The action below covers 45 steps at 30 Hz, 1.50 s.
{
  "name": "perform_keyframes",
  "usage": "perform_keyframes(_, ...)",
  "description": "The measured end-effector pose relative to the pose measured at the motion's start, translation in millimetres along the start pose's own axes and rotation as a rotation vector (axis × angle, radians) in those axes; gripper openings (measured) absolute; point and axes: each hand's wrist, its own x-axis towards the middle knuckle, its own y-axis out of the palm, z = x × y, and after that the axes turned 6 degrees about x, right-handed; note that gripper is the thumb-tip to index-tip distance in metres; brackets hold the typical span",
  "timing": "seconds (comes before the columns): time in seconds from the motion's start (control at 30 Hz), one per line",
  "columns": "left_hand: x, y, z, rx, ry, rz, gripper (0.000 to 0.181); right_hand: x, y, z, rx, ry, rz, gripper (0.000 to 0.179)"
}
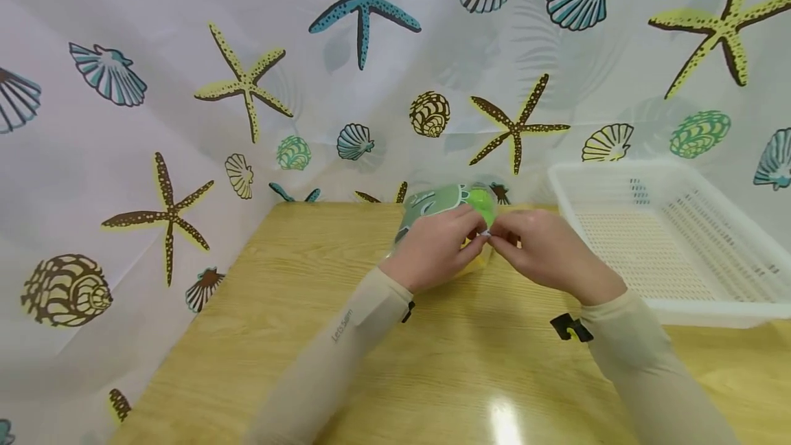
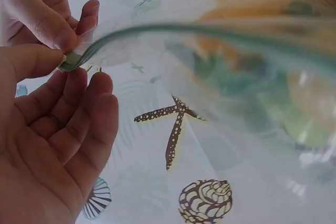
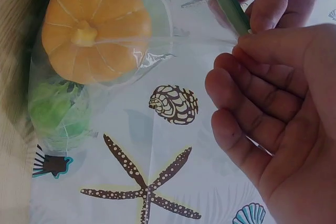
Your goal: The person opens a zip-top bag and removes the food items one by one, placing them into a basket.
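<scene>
A clear zip bag [image 1: 426, 206] with a green printed panel lies at the table's back. Inside it, an orange pumpkin-shaped piece [image 3: 97, 27] and a light green piece [image 3: 60, 108] show through the plastic. My left hand [image 1: 439, 242] pinches the end of the bag's green zip strip [image 2: 173, 27] between thumb and finger. Close against it, my right hand [image 1: 550, 249] pinches the same end, thumb on a small pale piece [image 1: 485, 233]. In the right wrist view, the other fingers of the right hand are loosely curled. Fingertips partly cover the pinched spot.
To the right stands a white plastic basket [image 1: 698, 307] with a slotted bottom. A wooden table [image 1: 296, 266] lies under the arms. Behind hangs a white cloth [image 1: 383, 101] printed with starfish and shells.
</scene>
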Motion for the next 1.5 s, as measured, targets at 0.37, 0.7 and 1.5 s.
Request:
perform_keyframes(0.37,12.8,-10.8,-1.2,0.141,0.068,0.062,0.021,6.3,-10,-1,-0.056,-0.083,-0.032,0.025)
perform_keyframes(0.7,1.9,-14.8,16.3,0.228,0.04,0.096,0.019,12.1,-31,-2,-0.075,-0.074,-0.077,0.018)
perform_keyframes(1.5,-65.4,-51.7,92.6,0.281,-0.08,0.01,0.017,26.2,-80,-20,-0.15,0.118,-0.195,0.009)
